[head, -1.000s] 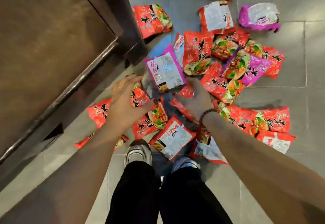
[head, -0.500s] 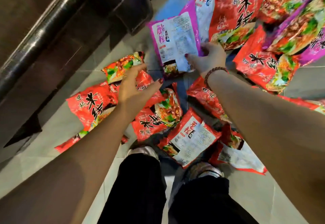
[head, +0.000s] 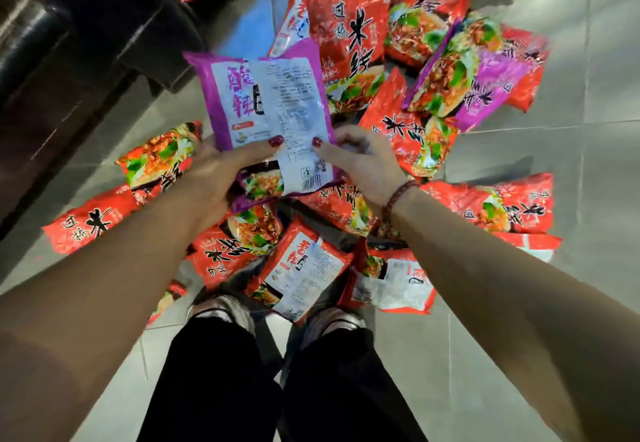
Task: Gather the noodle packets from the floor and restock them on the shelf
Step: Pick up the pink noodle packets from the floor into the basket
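Observation:
A purple noodle packet (head: pixel 263 102) is held up over the pile, its white printed back toward me. My left hand (head: pixel 221 171) grips its lower left edge with the thumb on top. My right hand (head: pixel 360 161) pinches its lower right edge, thumb on the white label. Several red noodle packets (head: pixel 346 32) and a second purple packet (head: pixel 485 88) lie scattered on the grey tiled floor (head: pixel 554 303) around and under my hands. One red packet (head: pixel 301 271) lies back-up just in front of my shoes.
The dark shelf unit (head: pixel 86 43) stands at the upper left, its base close to the packets. My black-trousered legs and pale shoes (head: pixel 225 310) fill the bottom centre. Bare tiles show at the right and lower left.
My right hand lifted the purple packet from the floor and brought it toward me. My left hand left the red packets and took hold of the purple packet too. The camera moved closer.

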